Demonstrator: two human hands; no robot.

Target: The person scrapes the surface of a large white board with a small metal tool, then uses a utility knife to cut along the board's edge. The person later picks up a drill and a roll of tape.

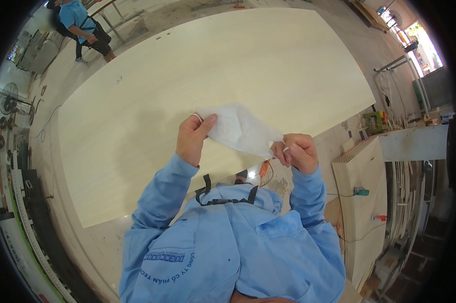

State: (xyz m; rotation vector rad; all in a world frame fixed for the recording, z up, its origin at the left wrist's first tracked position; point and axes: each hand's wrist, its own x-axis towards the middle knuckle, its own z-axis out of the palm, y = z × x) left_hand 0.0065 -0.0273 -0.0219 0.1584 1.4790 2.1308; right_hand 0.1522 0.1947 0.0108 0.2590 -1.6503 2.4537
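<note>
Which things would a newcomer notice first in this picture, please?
First, the white, thin fabric piece with end loops, held between the left hand and the right hand at the centre. Beneath it spreads a large, flat, cream-coloured panel. At the upper left, a person in a light-blue shirt stands beyond it.

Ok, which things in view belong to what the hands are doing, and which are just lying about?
In use:
- white face mask, stretched between both hands
- left hand, fingers gripping one end
- right hand, fingers at the other

Apparently just about:
- large pale panel, below the hands
- fan, far left
- small teal object, right
</note>
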